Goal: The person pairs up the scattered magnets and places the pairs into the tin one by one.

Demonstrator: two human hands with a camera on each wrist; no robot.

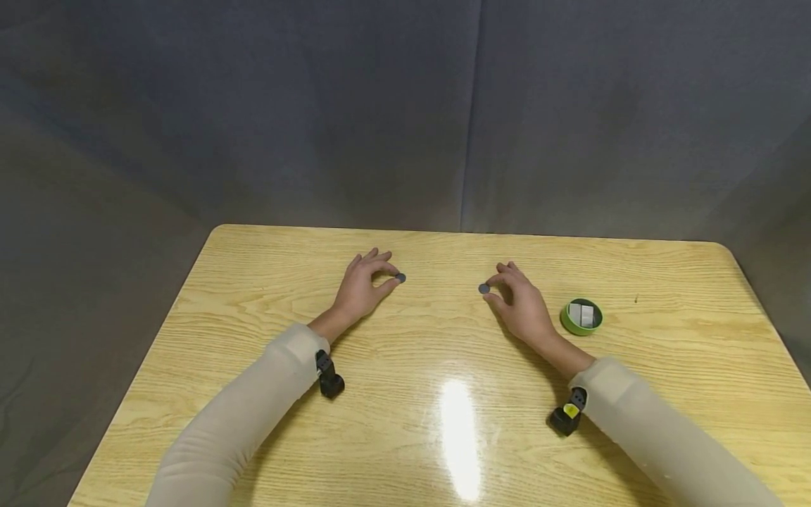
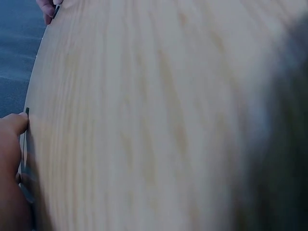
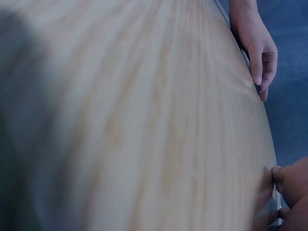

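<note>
Between thumb and forefinger, my left hand (image 1: 360, 290) pinches a small dark round disc (image 1: 401, 278) low over the far half of the table. A similar dark disc (image 1: 484, 289) is pinched by the thumb and forefinger of my right hand (image 1: 522, 310), a short way to the right. The two discs are apart, with bare wood between them. In the left wrist view, the left hand (image 2: 10, 149) shows at the left edge, its disc a thin dark sliver (image 2: 27, 111). The right wrist view has the right hand (image 3: 296, 185) at the right edge, largely cropped.
A round green container (image 1: 579, 331) with pale square pieces (image 1: 587, 315) inside stands just right of my right hand. The wooden table (image 1: 393, 422) ends at a dark grey curtain (image 1: 380, 127) behind. A camera (image 1: 331, 384) is strapped to each wrist.
</note>
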